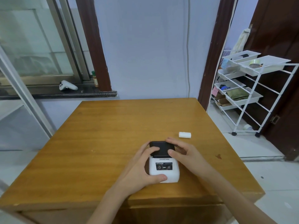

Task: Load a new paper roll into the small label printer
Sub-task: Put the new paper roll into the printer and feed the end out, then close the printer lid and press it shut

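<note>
A small white label printer [164,171] with a black lid [161,148] sits on the wooden table [113,135], near its front edge. My left hand [142,167] wraps the printer's left side, thumb on its front corner, fingers on the lid. My right hand [184,152] holds the lid's right side with thumb and fingertips. Whether the lid is latched or lifted I cannot tell. A white paper roll [185,135] lies on its side on the table, beyond and right of the printer, apart from both hands.
A white wire shelf cart [247,88] with trays stands on the floor to the right of the table. A white game controller [68,86] and a small jar [95,79] rest on the window sill at the back left. The wall is behind the table.
</note>
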